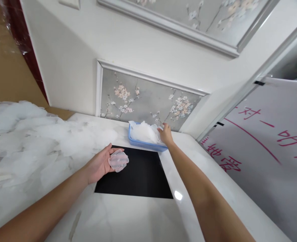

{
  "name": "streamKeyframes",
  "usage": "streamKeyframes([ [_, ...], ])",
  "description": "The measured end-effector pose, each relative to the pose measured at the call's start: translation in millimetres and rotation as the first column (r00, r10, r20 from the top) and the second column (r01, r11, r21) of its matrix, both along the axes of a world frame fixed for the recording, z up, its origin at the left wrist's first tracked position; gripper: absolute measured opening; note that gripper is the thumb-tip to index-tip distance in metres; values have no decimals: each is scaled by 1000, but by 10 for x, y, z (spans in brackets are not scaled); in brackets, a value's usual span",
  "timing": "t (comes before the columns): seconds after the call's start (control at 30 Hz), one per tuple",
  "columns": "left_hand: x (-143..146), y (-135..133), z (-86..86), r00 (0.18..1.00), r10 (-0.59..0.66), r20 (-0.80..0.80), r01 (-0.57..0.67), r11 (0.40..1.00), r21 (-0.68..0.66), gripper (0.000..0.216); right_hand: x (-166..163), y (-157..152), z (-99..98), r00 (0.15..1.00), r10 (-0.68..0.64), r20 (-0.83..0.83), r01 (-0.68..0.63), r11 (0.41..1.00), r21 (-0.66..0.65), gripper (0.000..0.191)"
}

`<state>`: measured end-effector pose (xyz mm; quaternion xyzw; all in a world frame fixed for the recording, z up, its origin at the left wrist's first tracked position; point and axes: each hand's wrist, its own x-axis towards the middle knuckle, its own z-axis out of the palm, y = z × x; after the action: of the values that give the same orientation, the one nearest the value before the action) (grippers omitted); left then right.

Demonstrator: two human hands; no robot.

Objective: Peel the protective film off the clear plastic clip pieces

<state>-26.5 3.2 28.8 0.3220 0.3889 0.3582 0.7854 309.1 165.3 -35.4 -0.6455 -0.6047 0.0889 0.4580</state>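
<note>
My left hand (100,163) is palm up over the left edge of a black panel (138,174) and holds a clear, scalloped plastic piece (118,160). My right hand (165,133) reaches to the far right corner of a blue tray (145,144) and touches the white translucent pieces (144,132) heaped in it. Whether its fingers grip one of them is hidden. The tray stands at the back of the white countertop (128,215), against the wall.
A large heap of white translucent pieces (24,141) covers the left side of the countertop. A flower-patterned wall panel (143,101) rises behind the tray. A whiteboard with red writing (264,148) leans along the right edge. Cardboard (4,67) stands at the far left.
</note>
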Motion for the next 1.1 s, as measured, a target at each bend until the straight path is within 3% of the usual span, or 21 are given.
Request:
streamKeyframes([
  [0.17,15,7,-71,999,-35,7,35,999,-30,53,-125,104,21,999,-12,30,12,1000,26,27],
  [0.27,22,6,-88,999,-50,-1,50,998,-30,54,-48,72,156,996,-69,48,67,997,35,20],
  [0.43,36,-12,-58,999,-39,-13,38,999,-33,53,-51,-355,486,987,-116,112,100,985,138,25],
  [0.47,38,-16,-52,999,-41,-17,41,999,-32,53,-143,-526,505,987,-76,143,50,984,173,25],
  [0.53,46,-24,-48,999,-49,-23,48,998,-33,54,-419,-938,457,929,173,328,-264,930,257,26],
  [0.57,52,-29,-50,998,-54,-25,53,998,-31,54,-583,-1158,397,848,300,437,-434,865,250,27],
  [0.63,69,-47,-62,996,-89,-22,89,996,-22,55,-902,-1557,237,601,449,661,-691,708,146,39],
  [0.67,79,-59,-69,993,-120,-18,120,993,-12,56,-1033,-1711,155,527,467,710,-736,668,107,38],
  [0.7,91,-73,-74,988,-156,-14,156,988,0,57,-1135,-1825,81,510,469,721,-741,665,92,34],
  [0.87,129,-142,-62,962,-270,-45,272,961,50,61,-1235,-1902,-62,680,438,587,-649,732,207,29],
  [1.1,119,-149,-99,949,-312,-45,314,947,66,63,-1168,-1848,-49,684,449,575,-669,701,248,38],
])
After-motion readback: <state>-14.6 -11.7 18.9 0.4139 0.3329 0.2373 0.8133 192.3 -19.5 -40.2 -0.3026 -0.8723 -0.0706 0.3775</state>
